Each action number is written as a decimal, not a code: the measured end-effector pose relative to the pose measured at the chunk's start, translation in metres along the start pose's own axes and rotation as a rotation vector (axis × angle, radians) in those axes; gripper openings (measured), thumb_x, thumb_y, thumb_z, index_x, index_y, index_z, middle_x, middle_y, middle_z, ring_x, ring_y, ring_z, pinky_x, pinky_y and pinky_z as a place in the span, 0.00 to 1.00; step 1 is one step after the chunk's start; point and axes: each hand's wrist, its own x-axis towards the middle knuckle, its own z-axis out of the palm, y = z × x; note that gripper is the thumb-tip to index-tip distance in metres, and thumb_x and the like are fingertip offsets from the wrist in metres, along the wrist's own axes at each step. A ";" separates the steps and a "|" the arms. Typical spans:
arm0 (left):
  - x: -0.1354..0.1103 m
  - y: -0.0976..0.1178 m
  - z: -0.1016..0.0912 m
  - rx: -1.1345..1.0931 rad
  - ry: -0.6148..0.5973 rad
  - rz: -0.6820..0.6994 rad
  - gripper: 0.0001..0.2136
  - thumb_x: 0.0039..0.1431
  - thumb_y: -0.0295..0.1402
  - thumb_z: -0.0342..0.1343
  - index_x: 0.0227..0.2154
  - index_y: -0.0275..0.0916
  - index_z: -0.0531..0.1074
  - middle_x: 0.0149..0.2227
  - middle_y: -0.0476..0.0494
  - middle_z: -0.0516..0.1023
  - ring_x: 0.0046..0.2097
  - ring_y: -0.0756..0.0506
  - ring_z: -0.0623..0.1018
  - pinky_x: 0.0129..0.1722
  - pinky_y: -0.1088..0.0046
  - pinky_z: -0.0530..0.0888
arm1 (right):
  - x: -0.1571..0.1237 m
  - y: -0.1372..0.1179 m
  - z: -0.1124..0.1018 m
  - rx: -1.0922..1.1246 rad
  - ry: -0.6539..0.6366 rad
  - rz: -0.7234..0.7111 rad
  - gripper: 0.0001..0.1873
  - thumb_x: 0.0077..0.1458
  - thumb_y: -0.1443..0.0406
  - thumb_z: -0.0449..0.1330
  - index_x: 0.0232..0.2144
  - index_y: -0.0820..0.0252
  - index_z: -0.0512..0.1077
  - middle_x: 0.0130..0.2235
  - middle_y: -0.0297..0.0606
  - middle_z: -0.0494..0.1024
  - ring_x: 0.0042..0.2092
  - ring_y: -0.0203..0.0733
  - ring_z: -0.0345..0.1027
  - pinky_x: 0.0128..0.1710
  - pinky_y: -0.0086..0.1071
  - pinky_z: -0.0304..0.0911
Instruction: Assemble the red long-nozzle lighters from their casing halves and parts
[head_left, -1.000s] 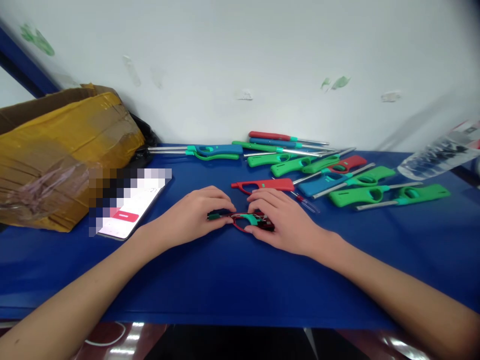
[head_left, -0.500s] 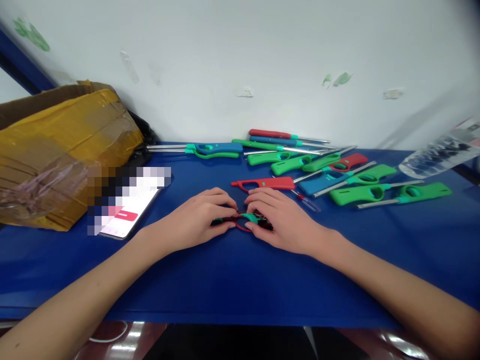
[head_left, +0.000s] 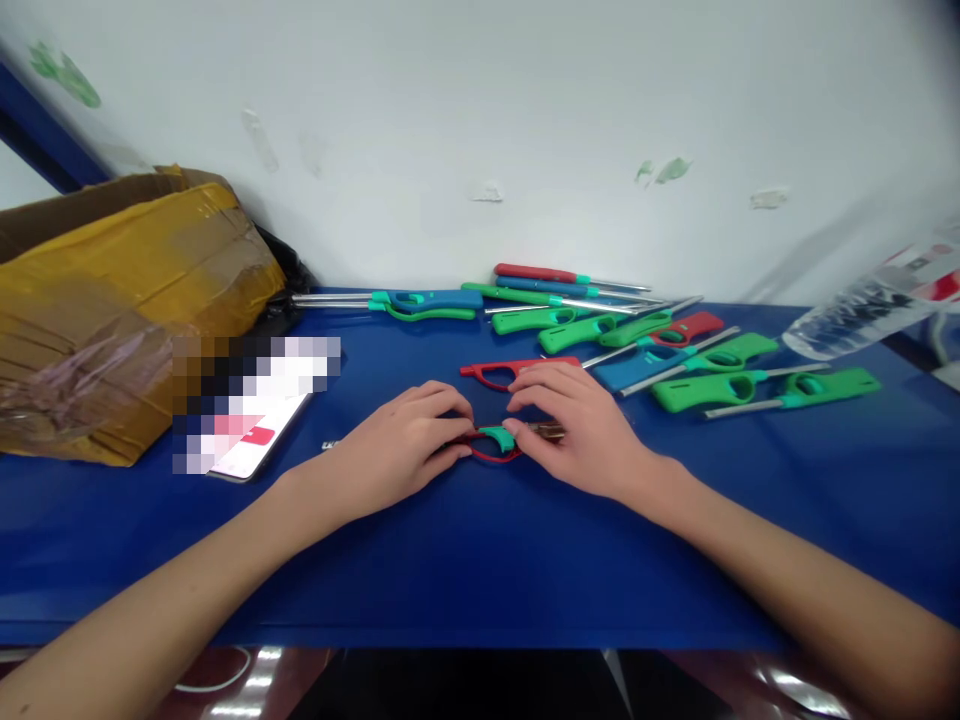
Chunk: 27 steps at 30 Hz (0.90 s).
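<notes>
The left hand [head_left: 397, 445] and right hand [head_left: 581, 430] both pinch a small red lighter handle [head_left: 495, 446] with a teal trigger, low on the blue worktop [head_left: 480, 560]. It looks light and hard, maybe with tiny loose bits. Best to hold its red sides.

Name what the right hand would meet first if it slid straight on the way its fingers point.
Probably the left hand, whose fingertips face it across the red-and-teal lighter part both hold; depth is hard to judge.
</notes>
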 end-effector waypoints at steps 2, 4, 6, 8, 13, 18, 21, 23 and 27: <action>-0.001 -0.002 0.000 0.004 0.020 0.007 0.09 0.67 0.31 0.51 0.41 0.38 0.76 0.46 0.39 0.74 0.51 0.41 0.72 0.52 0.61 0.72 | 0.000 0.005 -0.004 -0.011 0.024 0.008 0.04 0.59 0.64 0.58 0.35 0.57 0.72 0.40 0.41 0.80 0.47 0.48 0.72 0.50 0.44 0.67; -0.001 -0.004 -0.001 -0.001 0.035 0.009 0.09 0.66 0.31 0.52 0.40 0.38 0.77 0.46 0.40 0.75 0.50 0.42 0.72 0.51 0.61 0.72 | 0.001 0.009 -0.008 -0.024 0.057 0.006 0.04 0.59 0.64 0.58 0.36 0.57 0.73 0.41 0.41 0.80 0.47 0.48 0.72 0.50 0.45 0.67; -0.002 -0.006 -0.002 -0.015 0.048 0.004 0.08 0.66 0.32 0.53 0.40 0.39 0.77 0.46 0.40 0.75 0.49 0.42 0.73 0.50 0.62 0.72 | 0.002 0.012 -0.013 -0.034 0.097 0.005 0.04 0.59 0.65 0.58 0.36 0.57 0.73 0.41 0.42 0.80 0.47 0.48 0.72 0.49 0.45 0.68; -0.002 -0.008 -0.004 -0.031 0.057 -0.010 0.08 0.65 0.33 0.54 0.40 0.39 0.77 0.47 0.40 0.75 0.49 0.43 0.74 0.49 0.64 0.73 | 0.004 0.015 -0.020 -0.039 0.130 -0.004 0.04 0.59 0.66 0.58 0.36 0.57 0.73 0.40 0.42 0.80 0.46 0.48 0.73 0.49 0.44 0.68; -0.002 -0.009 -0.005 -0.064 0.040 -0.028 0.12 0.64 0.35 0.56 0.47 0.42 0.76 0.48 0.40 0.75 0.48 0.42 0.75 0.48 0.65 0.74 | 0.005 0.022 -0.032 -0.041 0.167 -0.007 0.05 0.59 0.65 0.57 0.36 0.55 0.74 0.42 0.41 0.80 0.46 0.49 0.73 0.49 0.45 0.69; -0.001 -0.009 -0.002 -0.066 -0.015 0.029 0.12 0.65 0.32 0.53 0.49 0.44 0.76 0.48 0.41 0.76 0.50 0.42 0.74 0.51 0.63 0.73 | 0.003 0.042 -0.032 -0.060 0.032 -0.001 0.10 0.61 0.66 0.55 0.42 0.57 0.74 0.45 0.43 0.79 0.49 0.49 0.71 0.51 0.46 0.68; 0.000 -0.009 -0.001 -0.066 -0.001 0.032 0.11 0.66 0.31 0.52 0.47 0.42 0.77 0.47 0.41 0.77 0.49 0.43 0.74 0.50 0.64 0.73 | 0.003 0.056 -0.029 -0.088 -0.068 -0.009 0.13 0.62 0.66 0.54 0.47 0.60 0.73 0.48 0.45 0.78 0.52 0.51 0.70 0.54 0.49 0.66; 0.001 -0.009 -0.001 -0.072 0.008 0.029 0.10 0.66 0.31 0.53 0.46 0.42 0.77 0.46 0.41 0.77 0.48 0.43 0.74 0.50 0.64 0.73 | 0.004 0.062 -0.027 -0.092 -0.133 -0.026 0.15 0.63 0.66 0.53 0.49 0.59 0.73 0.50 0.44 0.78 0.54 0.51 0.69 0.57 0.51 0.64; 0.002 -0.009 0.000 -0.104 0.023 0.004 0.09 0.64 0.32 0.55 0.43 0.41 0.78 0.45 0.41 0.78 0.48 0.43 0.75 0.48 0.65 0.75 | 0.005 0.065 -0.025 -0.101 -0.201 -0.041 0.15 0.64 0.65 0.53 0.49 0.59 0.74 0.50 0.43 0.79 0.56 0.51 0.68 0.57 0.52 0.64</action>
